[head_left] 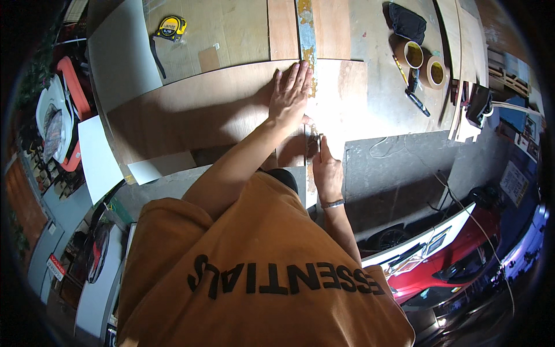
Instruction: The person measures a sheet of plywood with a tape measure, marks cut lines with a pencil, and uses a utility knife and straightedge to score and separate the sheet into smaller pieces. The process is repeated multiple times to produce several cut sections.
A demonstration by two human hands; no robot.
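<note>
My left hand (291, 95) lies palm down with its fingers stretched out. It presses on a long, paint-worn metal straightedge (307, 34) and on the thin plywood sheet (202, 110) under it. The straightedge runs across the sheet, toward my body. My right hand (328, 170) is closed at the near edge of the sheet, beside the straightedge. From its fingers sticks a slim, blade-like tool (320, 140), its tip by the straightedge and near my left thumb. Most of that tool is hidden in the hand. Bright glare washes out the wood right of it.
A yellow tape measure (171, 28) lies at the far left of the table. Two tape rolls (435, 73), a black pouch (407, 22) and a dark pen (417, 103) lie at the right. Wood strips (462, 40) line the right edge. Below right stands a red car (457, 254).
</note>
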